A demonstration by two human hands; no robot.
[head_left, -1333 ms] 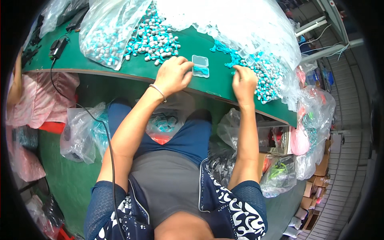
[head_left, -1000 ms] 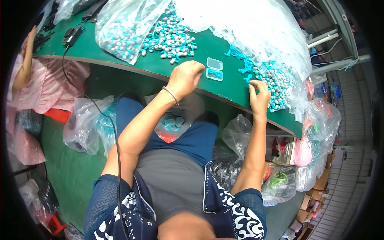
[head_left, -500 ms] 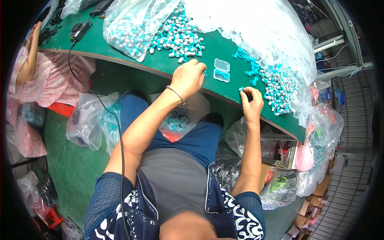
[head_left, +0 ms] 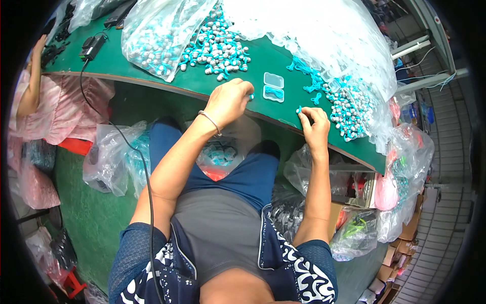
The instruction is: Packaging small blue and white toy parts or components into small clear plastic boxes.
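Note:
My left hand [head_left: 229, 103] is closed at the edge of the green table, left of a small clear plastic case. A small teal-and-pale earplug-like piece [head_left: 251, 96] shows at its fingertips. Right of the case, my right hand [head_left: 317, 127] pinches another such piece [head_left: 299, 109] between thumb and fingers, just over the tabletop. The clear case [head_left: 274, 100] lies with its lid raised back, and a teal nose clip-like piece [head_left: 274, 92] is inside. Past my left hand is a heap of grey-and-teal earplug-like pieces [head_left: 217, 48]. A similar heap [head_left: 349, 114] lies beyond my right hand.
Loose teal clip-like pieces [head_left: 315, 81] lie beside a large pile of clear plastic [head_left: 314, 30]. A clear bag of earplug-like pieces [head_left: 159, 43] and a black adapter [head_left: 92, 48] with a cable lie at left. Another person's arm [head_left: 31, 83] is at far left.
The whole view has shifted slightly. My left hand has come a little toward me relative to the case, while the right hand keeps its place with its pinch unchanged.

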